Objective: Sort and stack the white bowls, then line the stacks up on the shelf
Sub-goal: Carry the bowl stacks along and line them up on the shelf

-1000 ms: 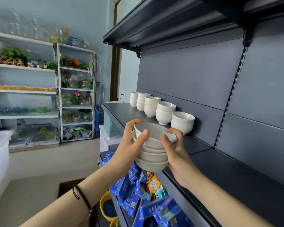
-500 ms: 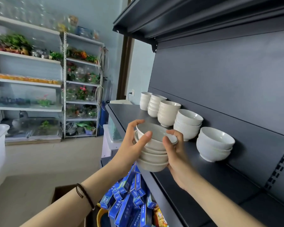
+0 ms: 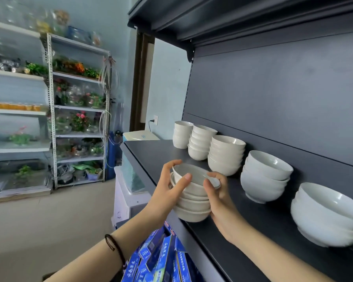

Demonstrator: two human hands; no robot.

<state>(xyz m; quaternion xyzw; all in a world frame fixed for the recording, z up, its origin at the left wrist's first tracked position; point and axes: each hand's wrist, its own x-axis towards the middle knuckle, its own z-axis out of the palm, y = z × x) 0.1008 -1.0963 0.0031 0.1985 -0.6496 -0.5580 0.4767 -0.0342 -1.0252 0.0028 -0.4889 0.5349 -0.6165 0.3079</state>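
I hold a stack of several white bowls [image 3: 193, 202] between both hands at the front edge of the dark shelf [image 3: 151, 151]. My left hand [image 3: 167, 192] grips its left side, thumb across the top bowl's wall. My right hand [image 3: 220, 198] grips the right side, thumb at the rim. Along the shelf's back wall stand five stacks of white bowls: the farthest [image 3: 181, 135], then a second stack [image 3: 201, 142], a third stack [image 3: 225, 154], a wider stack [image 3: 265, 176] and the largest stack [image 3: 326, 214] nearest me.
Blue boxes [image 3: 161, 259] are piled on the level below the shelf. A dark upper shelf [image 3: 232, 15] overhangs. A white cabinet [image 3: 126, 198] stands past the shelf's end. White racks with plants [image 3: 77, 110] line the far wall across a bare floor.
The view has swung right, so the largest stack near me now shows. The held stack stays between both hands and sits slightly closer over the shelf's front edge.
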